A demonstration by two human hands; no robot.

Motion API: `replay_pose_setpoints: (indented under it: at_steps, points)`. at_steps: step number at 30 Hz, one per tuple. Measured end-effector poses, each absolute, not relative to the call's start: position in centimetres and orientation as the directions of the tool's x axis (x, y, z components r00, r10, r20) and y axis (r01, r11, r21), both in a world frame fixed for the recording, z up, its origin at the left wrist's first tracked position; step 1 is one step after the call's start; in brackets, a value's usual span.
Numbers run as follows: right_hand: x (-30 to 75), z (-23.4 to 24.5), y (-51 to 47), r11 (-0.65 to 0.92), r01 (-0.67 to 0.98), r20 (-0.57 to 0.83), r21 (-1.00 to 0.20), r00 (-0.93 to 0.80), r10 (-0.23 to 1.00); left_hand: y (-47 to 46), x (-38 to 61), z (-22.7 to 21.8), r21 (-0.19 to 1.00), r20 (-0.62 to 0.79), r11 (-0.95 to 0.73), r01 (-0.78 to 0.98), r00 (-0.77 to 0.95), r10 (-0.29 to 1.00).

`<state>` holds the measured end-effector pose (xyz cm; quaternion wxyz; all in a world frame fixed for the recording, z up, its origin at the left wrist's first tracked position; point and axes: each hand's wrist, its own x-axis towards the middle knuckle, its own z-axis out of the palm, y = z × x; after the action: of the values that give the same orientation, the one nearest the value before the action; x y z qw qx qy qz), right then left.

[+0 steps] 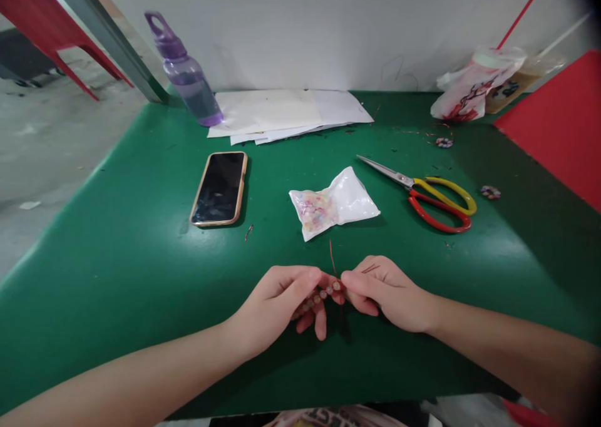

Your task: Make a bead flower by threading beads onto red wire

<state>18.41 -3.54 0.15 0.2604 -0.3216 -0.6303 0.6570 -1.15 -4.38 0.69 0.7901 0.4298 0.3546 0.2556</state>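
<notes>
Two hands pinch one beaded strand over a green table

From my remote seat I look down through the head camera at the left hand (270, 308) and the right hand (394, 294), close together near the table's front edge. Between them runs a beaded strand (323, 294), a short row of small, pale round beads. Its near end passes under the left thumb and along the curled fingers, where I lose sight of it; its far end, with the last bead showing, sits right at the tips of the right thumb and forefinger.

I read both grips as narrow. My left-side view shows thumb and fingers closed around the strand, the lower fingers hanging loose beneath it. On the right, thumb and forefinger press together at the strand's end on copper-coloured wire (331, 255). One length of it sticks up between the hands, and more ends poke out above the right hand.

Just beyond the grip I see a white packet (350, 203) with coloured contents at its left end. Scissors (409, 184) lie open to its right, a phone (220, 189) to its left. Two beaded rings (491, 192) rest farther right on the green table (141, 245).
</notes>
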Motion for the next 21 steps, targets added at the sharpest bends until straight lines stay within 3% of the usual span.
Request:
replay_pose_setpoints:
  at_steps: [7,9,12,14,16,18,21]
  points:
    - [18.27,-0.05,-3.86,0.037,0.136,-0.062,-0.99,-0.656,0.752,-4.5,-1.21,0.38,0.88,-0.348,0.467,-0.084,0.553,0.757]
    - [18.28,0.02,-4.11,0.122,0.202,-0.009,-0.972,-0.546,0.837,-4.33,-1.28,0.57,0.909,-0.345,0.414,-0.045,0.476,0.809]
    - [18.5,0.31,-4.02,0.364,0.308,0.314,-0.879,-0.201,0.928,-4.03,-1.55,1.02,0.953,-0.292,0.3,0.034,0.351,0.89]
    - [18.66,0.53,-3.67,0.57,0.374,0.572,-0.732,-0.12,0.812,-3.95,-1.77,1.2,0.968,-0.251,0.236,0.087,0.322,0.913]
    - [18.69,0.64,-3.33,0.687,0.447,0.674,-0.573,-0.22,0.705,-3.99,-1.92,1.19,0.973,-0.222,0.185,0.141,0.334,0.916]
    - [18.59,0.6,-3.19,0.731,0.498,0.651,-0.466,-0.367,0.665,-4.09,-1.97,1.05,0.973,-0.19,0.123,0.198,0.369,0.91]
    - [18.38,0.48,-3.35,0.761,0.489,0.602,-0.427,-0.474,0.643,-4.25,-1.96,0.88,0.963,-0.115,-0.007,0.27,0.432,0.895]
